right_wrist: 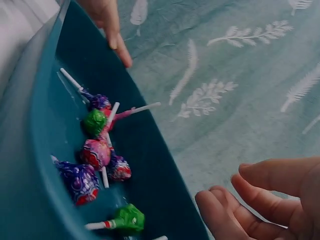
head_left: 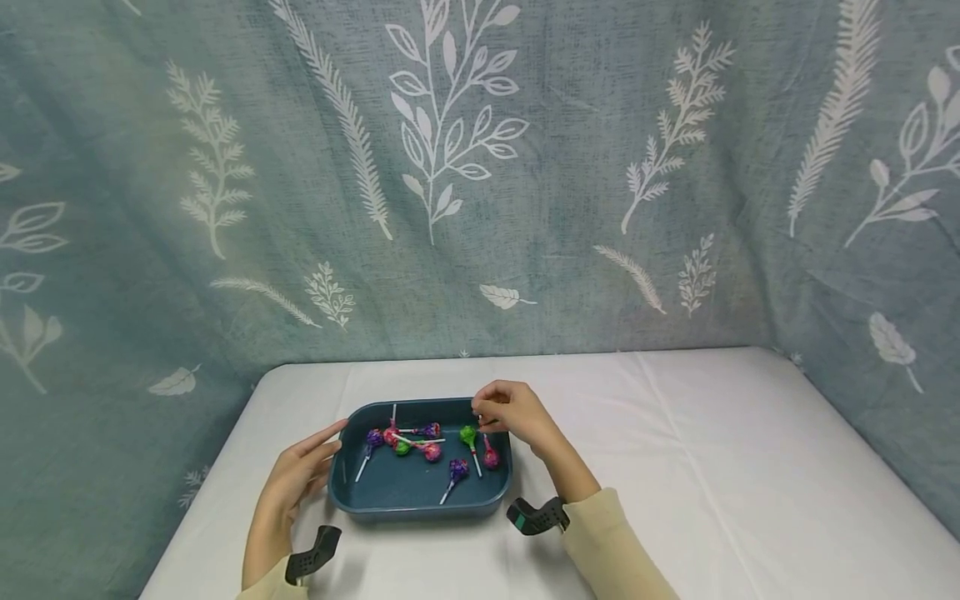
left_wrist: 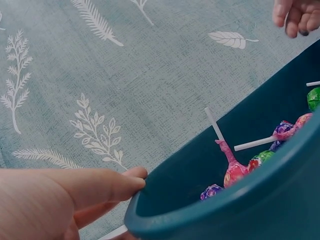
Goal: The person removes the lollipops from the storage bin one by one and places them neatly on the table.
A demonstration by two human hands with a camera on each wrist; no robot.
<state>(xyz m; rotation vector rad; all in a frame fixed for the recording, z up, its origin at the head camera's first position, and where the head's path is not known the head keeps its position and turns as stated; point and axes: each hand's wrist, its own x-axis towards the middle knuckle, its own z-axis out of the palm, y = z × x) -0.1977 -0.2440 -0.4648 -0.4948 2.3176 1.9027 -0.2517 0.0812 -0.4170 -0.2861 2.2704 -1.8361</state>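
Observation:
A dark teal tray [head_left: 401,492] holds several wrapped lollipops, purple, pink and green, with white sticks. My left hand [head_left: 292,471] is at its left end; in the left wrist view the fairly straight fingers [left_wrist: 115,187] reach the rim at the corner. Over the tray's right back corner hovers my right hand [head_left: 513,412], fingers loosely bent. The right wrist view has a gap between thumb and fingers, and nothing lies in that hand. A green lollipop [head_left: 468,435] and a pink lollipop [head_left: 491,457] lie just below it. A purple lollipop [head_left: 457,469] lies nearer the front.
White cloth [head_left: 675,467] covers the table under the tray and stretches far to the right. Behind it hangs a grey-green curtain [head_left: 570,275] with white leaf patterns. Each wrist wears a black band, such as the right wristband [head_left: 536,518].

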